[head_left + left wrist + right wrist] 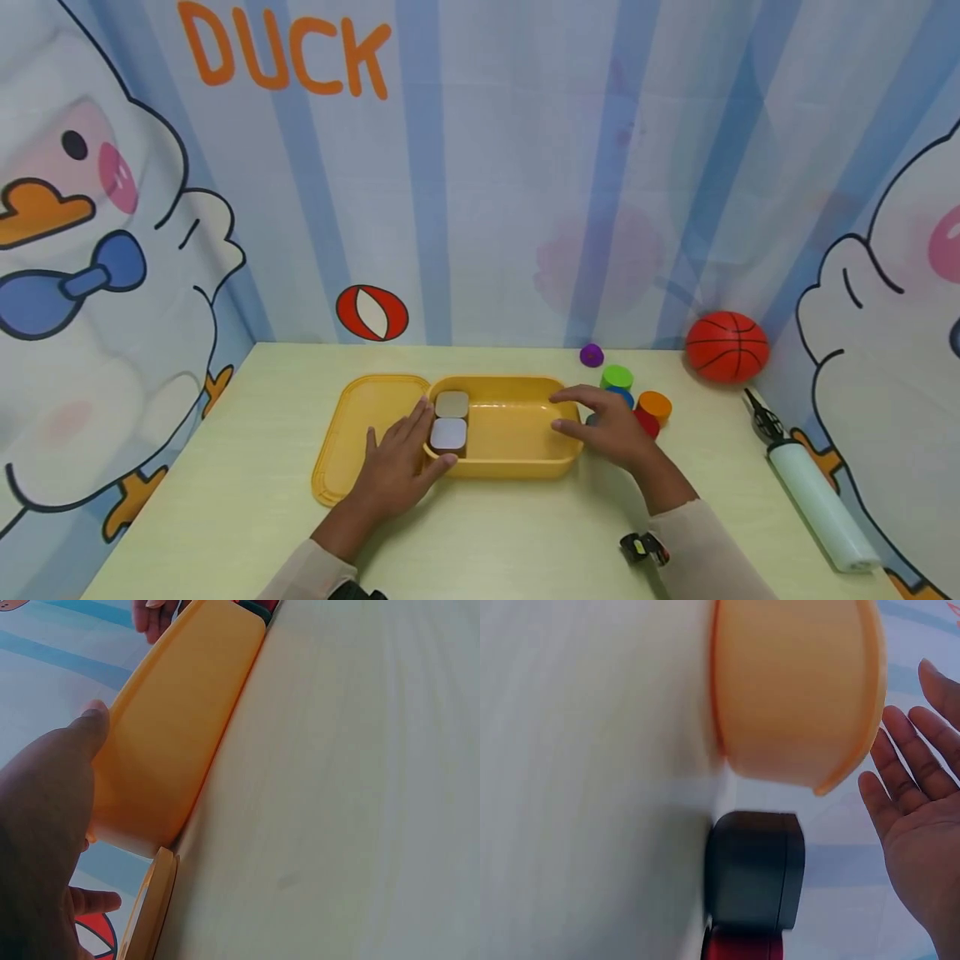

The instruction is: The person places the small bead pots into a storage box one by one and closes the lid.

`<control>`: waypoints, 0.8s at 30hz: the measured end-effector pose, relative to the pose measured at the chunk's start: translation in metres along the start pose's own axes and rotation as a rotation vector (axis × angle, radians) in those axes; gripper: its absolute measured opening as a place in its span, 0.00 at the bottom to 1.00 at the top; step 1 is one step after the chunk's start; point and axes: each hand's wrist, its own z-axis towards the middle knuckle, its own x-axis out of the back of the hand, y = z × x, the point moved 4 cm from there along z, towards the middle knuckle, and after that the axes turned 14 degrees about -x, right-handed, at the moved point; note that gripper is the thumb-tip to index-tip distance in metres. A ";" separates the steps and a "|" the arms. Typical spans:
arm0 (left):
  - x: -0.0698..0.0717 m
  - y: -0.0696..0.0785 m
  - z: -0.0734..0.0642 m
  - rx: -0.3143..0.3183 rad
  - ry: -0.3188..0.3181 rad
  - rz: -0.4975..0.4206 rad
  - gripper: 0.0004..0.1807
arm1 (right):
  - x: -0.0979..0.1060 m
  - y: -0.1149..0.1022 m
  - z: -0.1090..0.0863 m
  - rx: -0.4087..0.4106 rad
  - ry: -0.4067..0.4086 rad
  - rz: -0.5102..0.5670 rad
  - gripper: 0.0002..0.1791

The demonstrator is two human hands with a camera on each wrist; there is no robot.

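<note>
The yellow box (510, 469) is sitting on the tabletop (480, 542) between your two hands, its long side facing you. Your left hand (401, 467) is lying against its left end, with fingers stretched along that end and the thumb touching the near side by the rim; you are spreading that thumb well away from the fingers. Your right hand (618, 429) is hovering at the opposite end, holding nothing, with thumb and fingers standing apart; whether its fingertips are touching the rim, you cannot tell.

Inside the box, two blocks are standing at the left end, just beside your left fingers: a beige-topped block (452, 404) at the back and a white-topped block (448, 433) nearer you. The yellow lid (360, 425) is lying left of the box, partly behind your left hand.

Beyond and beside your right hand, a green piece (617, 377), a blue piece (621, 394), an orange piece (655, 406) and a red piece (647, 422) are clustering together. In the right wrist view, a dark block (754, 870) is standing near the box's end wall.

Facing you, the blue striped backdrop (510, 167) is showing the word DUCK (285, 50) in orange capitals, upper left
</note>
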 end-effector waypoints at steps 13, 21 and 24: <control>-0.002 -0.002 -0.001 -0.012 0.022 0.000 0.48 | 0.029 0.037 -0.015 -0.023 0.128 -0.039 0.21; -0.002 -0.001 0.000 -0.017 0.017 0.002 0.48 | 0.037 0.062 -0.017 -0.019 0.193 -0.049 0.21; -0.001 -0.001 0.000 -0.018 0.024 0.000 0.48 | 0.038 0.066 -0.016 -0.040 0.182 -0.053 0.23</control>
